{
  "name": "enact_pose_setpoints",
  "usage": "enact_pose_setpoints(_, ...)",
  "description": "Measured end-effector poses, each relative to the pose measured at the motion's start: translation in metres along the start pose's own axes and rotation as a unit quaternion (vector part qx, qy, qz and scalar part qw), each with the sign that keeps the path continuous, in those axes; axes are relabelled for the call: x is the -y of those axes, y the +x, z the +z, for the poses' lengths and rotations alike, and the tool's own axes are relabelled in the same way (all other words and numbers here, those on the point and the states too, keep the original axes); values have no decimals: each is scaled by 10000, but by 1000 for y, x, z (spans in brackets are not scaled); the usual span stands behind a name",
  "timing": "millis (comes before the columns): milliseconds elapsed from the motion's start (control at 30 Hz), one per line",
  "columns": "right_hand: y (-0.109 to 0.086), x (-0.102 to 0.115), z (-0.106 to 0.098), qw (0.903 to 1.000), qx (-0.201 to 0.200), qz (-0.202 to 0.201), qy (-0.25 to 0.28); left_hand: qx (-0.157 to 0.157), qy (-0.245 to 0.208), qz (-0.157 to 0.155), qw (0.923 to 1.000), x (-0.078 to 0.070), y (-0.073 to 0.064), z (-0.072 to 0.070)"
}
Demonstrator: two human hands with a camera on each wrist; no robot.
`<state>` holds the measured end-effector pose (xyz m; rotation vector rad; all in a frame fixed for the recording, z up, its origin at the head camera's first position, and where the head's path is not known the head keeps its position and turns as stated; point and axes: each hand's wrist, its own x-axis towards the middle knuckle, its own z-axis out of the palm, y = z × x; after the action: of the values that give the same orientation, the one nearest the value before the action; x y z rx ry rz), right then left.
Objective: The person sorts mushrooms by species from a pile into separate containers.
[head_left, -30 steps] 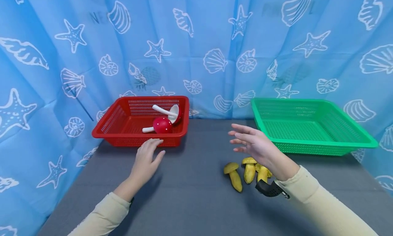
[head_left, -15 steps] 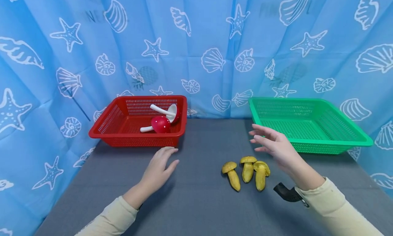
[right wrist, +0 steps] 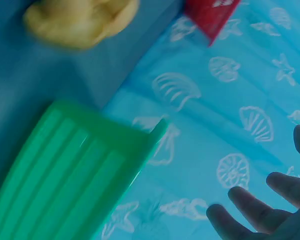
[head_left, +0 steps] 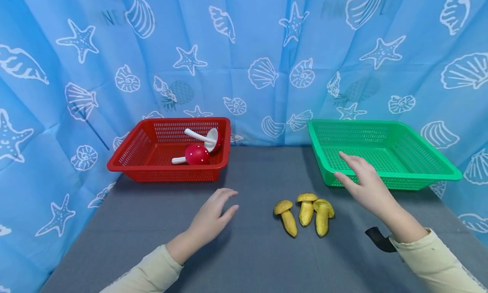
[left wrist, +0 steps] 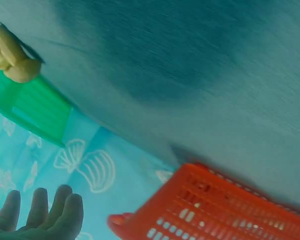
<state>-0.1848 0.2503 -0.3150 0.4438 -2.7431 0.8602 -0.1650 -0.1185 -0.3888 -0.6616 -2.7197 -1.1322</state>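
Observation:
My left hand (head_left: pixel 210 219) hovers over the grey table in front of the red basket, fingers relaxed and holding nothing. My right hand (head_left: pixel 367 186) is raised at the near side of the green basket (head_left: pixel 385 174), fingers spread, overlapping its front rim in the head view. Between the hands lie several yellow-brown mushrooms: one on the left (head_left: pixel 286 218), the others side by side. Two red-capped, white-spotted toy mushrooms (head_left: pixel 197 155) with white stems rest in the red basket (head_left: pixel 164 168). In the left wrist view, left-hand fingers (left wrist: pixel 65 210) are extended; right-hand fingers (right wrist: pixel 252 207) show apart in the right wrist view.
A blue curtain (head_left: pixel 244 43) with white shell and starfish prints hangs behind the table (head_left: pixel 259 259) and along its left side. The baskets stand at the table's back, red on the left and green on the right. A black wrist strap (head_left: pixel 381 240) is at the right sleeve.
My left hand has moved right, away from the red basket's front. My right hand has moved right from above the yellow mushrooms to the green basket, uncovering them. The mushrooms have stayed put.

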Motion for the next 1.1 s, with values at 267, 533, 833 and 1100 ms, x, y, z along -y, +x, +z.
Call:
enact_pose_setpoints(267, -6, -22, 3, 9867, -274, -41, -1604, 630, -631, -195, 9958, -6, 5, 10)
enact_pose_setpoints(533, -6, -44, 7, 9636, -298, 28, -2658, 1028, -923, -418, 9895, -14, 9, 19)
enact_pose_setpoints(833, -2, -74, 9, 9565, -266, 59, -2905, 1297, -1339, -715, 9799, -22, 12, 28)
enact_pose_setpoints(1100, 3, -99, 9, 9667, -86, 125, -2554, 1474, -1848, -921, 9673, -30, 16, 37)
